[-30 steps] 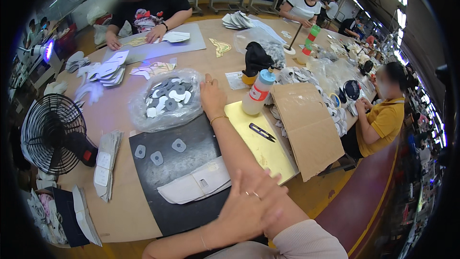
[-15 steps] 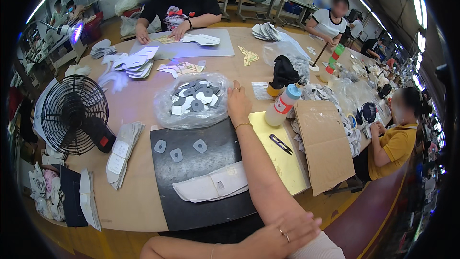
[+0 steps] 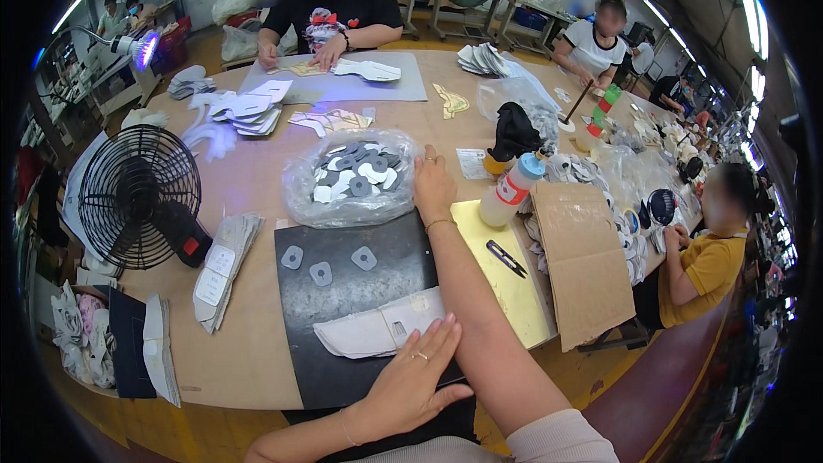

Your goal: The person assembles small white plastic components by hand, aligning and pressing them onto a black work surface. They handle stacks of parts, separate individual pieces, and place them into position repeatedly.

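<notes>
My left hand (image 3: 416, 375) lies with fingers stretched out, its fingertips against the inner side of my right forearm, and holds nothing. Just beyond those fingertips a banded stack of pale cut pieces (image 3: 360, 331) rests on a black mat (image 3: 343, 384). My right hand (image 3: 435, 182) reaches forward, palm down on the table beside a clear plastic bag (image 3: 300, 210) of small grey and white pieces; its fingers look loosely extended with nothing seen in them. On the mat lie three rounded grey pieces (image 3: 321, 273), each with a darker centre.
A black fan (image 3: 137, 197) and a bundle of pieces (image 3: 225, 270) stand left. To the right are a blue-capped bottle (image 3: 512, 190), thread snips (image 3: 506, 259) on a yellow sheet (image 3: 493, 300), and cardboard (image 3: 585, 261). Other people sit around the table; one works across from me.
My left hand has slid from my right upper arm down to the forearm, closer to the banded stack. My right hand stays beside the bag. The view has shifted slightly.
</notes>
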The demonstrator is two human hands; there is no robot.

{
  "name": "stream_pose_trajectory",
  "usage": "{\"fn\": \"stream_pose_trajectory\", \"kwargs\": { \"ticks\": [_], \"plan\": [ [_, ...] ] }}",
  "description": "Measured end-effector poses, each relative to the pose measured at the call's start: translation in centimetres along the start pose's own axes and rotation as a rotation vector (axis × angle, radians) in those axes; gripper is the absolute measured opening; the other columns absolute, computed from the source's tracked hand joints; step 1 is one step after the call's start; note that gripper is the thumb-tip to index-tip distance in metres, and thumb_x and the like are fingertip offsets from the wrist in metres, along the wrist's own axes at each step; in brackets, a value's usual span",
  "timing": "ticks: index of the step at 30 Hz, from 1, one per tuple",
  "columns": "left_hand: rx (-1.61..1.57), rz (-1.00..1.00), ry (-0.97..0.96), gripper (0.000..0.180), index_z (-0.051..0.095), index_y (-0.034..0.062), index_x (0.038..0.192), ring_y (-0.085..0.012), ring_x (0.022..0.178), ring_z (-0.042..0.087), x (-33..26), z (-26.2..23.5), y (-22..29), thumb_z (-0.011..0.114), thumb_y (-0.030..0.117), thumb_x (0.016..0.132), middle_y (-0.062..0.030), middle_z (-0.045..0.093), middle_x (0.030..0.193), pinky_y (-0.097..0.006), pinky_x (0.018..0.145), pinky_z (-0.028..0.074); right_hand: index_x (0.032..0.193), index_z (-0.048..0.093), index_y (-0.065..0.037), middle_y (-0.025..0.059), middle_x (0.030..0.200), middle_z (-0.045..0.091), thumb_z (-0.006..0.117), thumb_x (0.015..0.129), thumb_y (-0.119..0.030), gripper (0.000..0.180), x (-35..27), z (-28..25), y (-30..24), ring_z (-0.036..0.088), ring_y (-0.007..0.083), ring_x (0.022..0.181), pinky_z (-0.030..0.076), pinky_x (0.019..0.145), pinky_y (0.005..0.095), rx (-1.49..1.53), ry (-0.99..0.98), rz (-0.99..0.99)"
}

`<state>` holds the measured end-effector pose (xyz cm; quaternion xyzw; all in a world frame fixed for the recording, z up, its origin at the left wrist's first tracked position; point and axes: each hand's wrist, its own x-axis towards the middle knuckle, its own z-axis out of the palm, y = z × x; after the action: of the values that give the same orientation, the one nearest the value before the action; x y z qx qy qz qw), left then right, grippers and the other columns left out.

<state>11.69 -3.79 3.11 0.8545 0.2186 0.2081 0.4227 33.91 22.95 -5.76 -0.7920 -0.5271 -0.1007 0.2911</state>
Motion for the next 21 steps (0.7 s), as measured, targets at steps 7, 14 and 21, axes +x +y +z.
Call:
{"fn": "stream_pose_trajectory", "kwargs": {
  "ticks": [7, 14, 21],
  "plan": [
    [0.176, 0.110, 0.171, 0.072, 0.047, 0.0041, 0.150, -0.0416, 0.150, 0.032, -0.5, -1.1, 0.2, 0.072, 0.040, 0.093, -0.0229, 0.035, 0.161, -0.054, 0.120, 0.030, 0.134, 0.049, -0.014, 0.0157, 0.109, 0.064, 0.048, 0.105, -0.037, 0.037, 0.2, 0.0, -0.1, 0.071, 0.0395, 0.083, 0.056, 0.071, 0.0522, 0.009, -0.031, 0.013],
    [0.630, -0.071, 0.383, 0.063, 0.057, 0.0061, 0.141, -0.0417, 0.139, 0.046, 1.6, 0.7, -5.6, 0.072, 0.041, 0.091, -0.0234, 0.048, 0.151, -0.056, 0.115, 0.035, 0.130, 0.052, -0.013, 0.0153, 0.110, 0.064, 0.048, 0.105, -0.038, 0.036, 0.1, 0.2, 0.2, 0.070, 0.0396, 0.084, 0.056, 0.071, 0.0521, -0.013, 0.007, 0.008],
    [0.799, -0.050, 0.428, 0.058, 0.066, 0.0088, 0.133, -0.0374, 0.127, 0.056, 1.9, 1.5, -5.8, 0.072, 0.044, 0.087, -0.0217, 0.062, 0.134, -0.053, 0.110, 0.039, 0.124, 0.054, -0.011, 0.0149, 0.112, 0.063, 0.048, 0.105, -0.038, 0.033, 0.0, 0.2, 0.0, 0.070, 0.0394, 0.085, 0.056, 0.072, 0.0515, -0.001, -0.036, 0.032]
  ]
}}
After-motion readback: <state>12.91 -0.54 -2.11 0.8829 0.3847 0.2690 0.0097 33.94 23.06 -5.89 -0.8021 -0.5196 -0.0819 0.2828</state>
